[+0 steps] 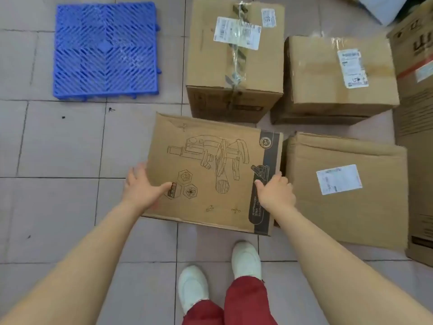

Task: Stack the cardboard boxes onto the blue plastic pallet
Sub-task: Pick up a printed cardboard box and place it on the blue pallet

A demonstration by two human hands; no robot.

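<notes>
The printed box [210,172] lay flat on the floor, nearest the feet, apparently chosen as the first load. The pallet [105,51] sat bare, well apart to the upper left. The left hand [143,186] and right hand [275,192] gripped opposite side edges, thumbs on top, arms extended down, presumably to balance the lift.

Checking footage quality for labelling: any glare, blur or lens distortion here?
Head view: wide-angle bending curves the floor tile lines near the edges; clear tape on the tall cardboard box glares; white shipping labels too soft to read; lighting even, shadows faint.
</notes>
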